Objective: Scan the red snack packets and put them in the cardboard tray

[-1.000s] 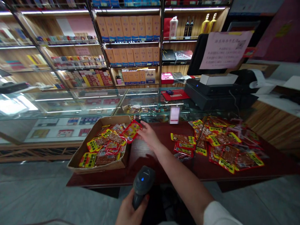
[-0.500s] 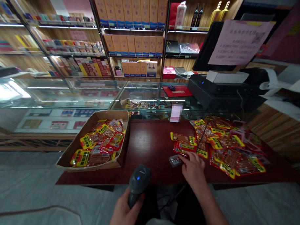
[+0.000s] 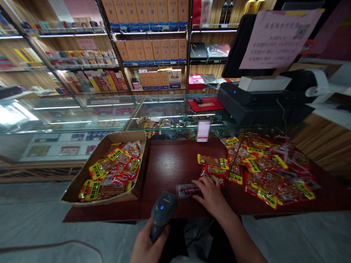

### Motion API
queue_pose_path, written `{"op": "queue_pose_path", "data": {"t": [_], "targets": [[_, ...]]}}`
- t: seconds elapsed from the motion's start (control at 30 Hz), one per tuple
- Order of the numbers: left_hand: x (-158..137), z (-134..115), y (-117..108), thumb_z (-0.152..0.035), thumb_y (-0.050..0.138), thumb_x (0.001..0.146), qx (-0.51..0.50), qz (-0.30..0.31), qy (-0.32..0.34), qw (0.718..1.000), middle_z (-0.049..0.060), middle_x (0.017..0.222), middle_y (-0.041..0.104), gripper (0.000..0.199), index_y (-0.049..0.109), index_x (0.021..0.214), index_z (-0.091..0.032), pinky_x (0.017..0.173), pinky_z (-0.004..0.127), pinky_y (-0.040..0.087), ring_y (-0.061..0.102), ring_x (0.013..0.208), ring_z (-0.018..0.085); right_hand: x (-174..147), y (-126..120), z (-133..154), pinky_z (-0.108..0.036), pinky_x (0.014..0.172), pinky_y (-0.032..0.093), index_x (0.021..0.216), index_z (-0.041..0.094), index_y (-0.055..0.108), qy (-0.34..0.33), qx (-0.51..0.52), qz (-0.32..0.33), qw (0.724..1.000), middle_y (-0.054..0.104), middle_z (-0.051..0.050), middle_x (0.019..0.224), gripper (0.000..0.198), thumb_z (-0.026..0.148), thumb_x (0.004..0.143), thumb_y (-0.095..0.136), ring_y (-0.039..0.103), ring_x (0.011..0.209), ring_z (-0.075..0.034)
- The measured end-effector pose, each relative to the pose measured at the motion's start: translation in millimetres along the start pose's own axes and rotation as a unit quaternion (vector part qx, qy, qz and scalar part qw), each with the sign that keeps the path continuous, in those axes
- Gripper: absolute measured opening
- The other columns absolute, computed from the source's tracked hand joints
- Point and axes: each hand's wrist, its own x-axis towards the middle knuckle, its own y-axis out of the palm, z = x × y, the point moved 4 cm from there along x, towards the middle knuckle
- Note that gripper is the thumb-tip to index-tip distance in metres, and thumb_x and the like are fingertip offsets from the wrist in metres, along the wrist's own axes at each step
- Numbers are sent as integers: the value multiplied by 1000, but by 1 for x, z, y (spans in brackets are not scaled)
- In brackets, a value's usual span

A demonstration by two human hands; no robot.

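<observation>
In the head view, my left hand (image 3: pixel 147 243) is wrapped round the handle of a dark grey barcode scanner (image 3: pixel 163 208) with a lit blue light, held in front of the table edge. My right hand (image 3: pixel 210 193) is closed over the right end of a small clear-and-dark snack packet (image 3: pixel 183 191), which lies flat on the table. The fingers hide that end of the packet. Just beyond this hand are a few red-and-yellow snack packets (image 3: pixel 213 161). To the right spreads a loose pile of similar packets (image 3: pixel 269 182).
An open cardboard box (image 3: pixel 141 175) of red-and-yellow packets stands at the left of the dark red table (image 3: pixel 165 155). Behind run glass display counters (image 3: pixel 111 110), with a monitor (image 3: pixel 237 48) bearing a paper notice at the right. A thin dark cable (image 3: pixel 236 156) crosses the packets.
My right hand has moved left along the table, and the small dark packet has slid left with it. My left hand and the scanner keep nearly the same place.
</observation>
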Motion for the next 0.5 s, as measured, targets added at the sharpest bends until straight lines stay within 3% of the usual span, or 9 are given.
{"op": "queue_pose_path", "data": {"t": [0.13,0.4,0.5], "targets": [[2,1,3,-56,72,73,10,15,13,1000,-3,49,58,44,74,89,-15,55,26,52,62,56,21,5,3,-5,-40,98,50,116,26,63,63,139,-57,987,66,-6,117,34,21,83,67,65,108,-24],[-2,-17,-2,-49,69,78,39,17,33,999,1,62,66,37,74,91,-14,65,27,53,66,73,24,10,0,-2,-40,98,52,109,26,64,66,207,-80,973,66,-5,115,27,20,83,64,64,110,-24],[-5,-16,0,-51,68,78,31,24,25,999,0,59,64,39,73,92,-15,62,26,52,65,68,23,10,-2,1,-41,99,51,109,25,64,67,214,-87,971,66,-5,115,27,21,83,64,64,110,-24]]}}
